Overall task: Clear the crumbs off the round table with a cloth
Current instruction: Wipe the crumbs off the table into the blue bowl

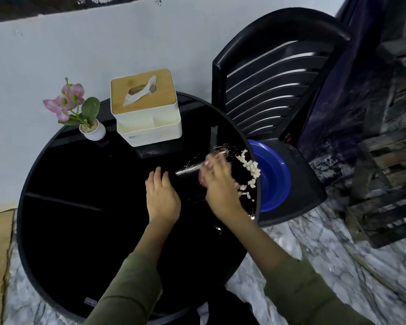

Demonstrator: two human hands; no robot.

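Left hand (162, 198): palm down, flat, fingers extended together toward the far side, forearm in olive sleeve running in from the near edge. Right hand (217, 184): further right, angled far-left, motion-blurred, fingers curled downward; grip state unclear. Right forearm bare to the olive cuff.

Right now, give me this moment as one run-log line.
phase: sweeping | right hand: pushing crumbs to round table right rim | left hand: flat on tabletop | blue basin: on chair, below rim
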